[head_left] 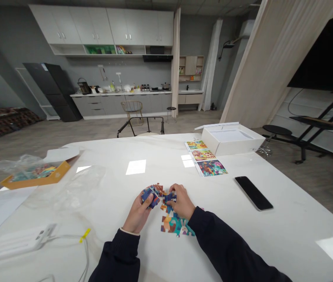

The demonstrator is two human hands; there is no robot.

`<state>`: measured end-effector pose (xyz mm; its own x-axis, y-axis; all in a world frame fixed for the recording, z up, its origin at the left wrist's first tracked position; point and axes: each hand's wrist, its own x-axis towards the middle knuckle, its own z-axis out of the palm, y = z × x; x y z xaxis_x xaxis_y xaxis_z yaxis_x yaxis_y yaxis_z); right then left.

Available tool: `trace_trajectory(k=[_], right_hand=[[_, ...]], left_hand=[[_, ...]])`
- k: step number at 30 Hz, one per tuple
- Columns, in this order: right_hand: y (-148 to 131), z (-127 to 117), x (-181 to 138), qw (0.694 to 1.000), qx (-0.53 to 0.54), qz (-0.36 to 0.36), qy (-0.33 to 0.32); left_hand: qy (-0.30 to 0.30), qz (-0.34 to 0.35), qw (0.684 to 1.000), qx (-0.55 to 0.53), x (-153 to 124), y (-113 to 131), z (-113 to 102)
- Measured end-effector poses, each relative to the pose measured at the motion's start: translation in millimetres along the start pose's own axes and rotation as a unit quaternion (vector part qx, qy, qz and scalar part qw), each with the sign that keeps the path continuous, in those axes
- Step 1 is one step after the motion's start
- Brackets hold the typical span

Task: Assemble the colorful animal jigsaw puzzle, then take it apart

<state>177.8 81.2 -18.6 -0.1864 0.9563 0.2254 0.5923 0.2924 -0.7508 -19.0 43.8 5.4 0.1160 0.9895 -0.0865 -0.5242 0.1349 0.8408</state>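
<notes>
My left hand [139, 211] is closed around several colourful jigsaw puzzle pieces [151, 196], held just above the table. Between the thumb and fingers of my right hand [182, 201] is a dark blue puzzle piece [169, 197], close to the pieces in my left hand. Below my right hand lies a partly joined puzzle [174, 226] with a white rabbit and an orange animal on teal. My right hand and sleeve cover part of it. Whether the blue piece touches the joined part I cannot tell.
A picture sheet [203, 156] lies beside a white box [231, 139]. A phone [253, 192] is at right. On the left are an orange box [37, 176] of pieces, clear plastic [78, 186], and a white power bank [19, 243] with a cable [86, 254].
</notes>
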Motion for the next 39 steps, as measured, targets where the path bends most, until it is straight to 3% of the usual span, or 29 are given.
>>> trace_trajectory(k=[6, 12, 15, 18, 21, 24, 27, 30, 35, 39], right_hand=[[-5, -8, 4, 0.968, 0.234, 0.063, 0.066], [-4, -5, 2, 0.931, 0.349, 0.097, -0.035], [-6, -12, -3, 0.962, 0.268, 0.049, -0.021], [-10, -17, -12, 0.998, 0.052, -0.038, -0.007], [-11, -11, -21, 0.991, -0.103, -0.075, -0.034], [-10, 1, -26, 0.991, -0.119, -0.05, -0.032], [-9, 9, -25, 0.998, -0.062, -0.005, -0.001], [-8, 7, -20, 0.996, 0.07, 0.044, 0.015], [-4, 1, -9, 0.937, 0.307, 0.144, 0.085], [-3, 3, -6, 0.902, 0.396, 0.168, 0.041]], left_hand=[[-0.048, -0.03, 0.998, 0.031, -2, -5, 3], [-0.035, -0.024, 0.997, 0.059, -5, -9, 8], [0.004, -0.041, 0.999, 0.035, -4, -6, 7], [0.039, -0.036, 0.999, 0.001, -3, -4, 4], [0.047, -0.017, 0.999, -0.02, -1, -3, 2], [0.025, -0.012, 0.999, -0.022, 0, -4, 2], [-0.005, -0.02, 1.0, -0.02, -1, -3, 4], [-0.025, -0.036, 0.999, -0.022, -2, -3, 5], [-0.026, -0.054, 0.998, -0.018, -4, -9, 6], [-0.026, -0.064, 0.998, -0.013, -6, -14, 11]])
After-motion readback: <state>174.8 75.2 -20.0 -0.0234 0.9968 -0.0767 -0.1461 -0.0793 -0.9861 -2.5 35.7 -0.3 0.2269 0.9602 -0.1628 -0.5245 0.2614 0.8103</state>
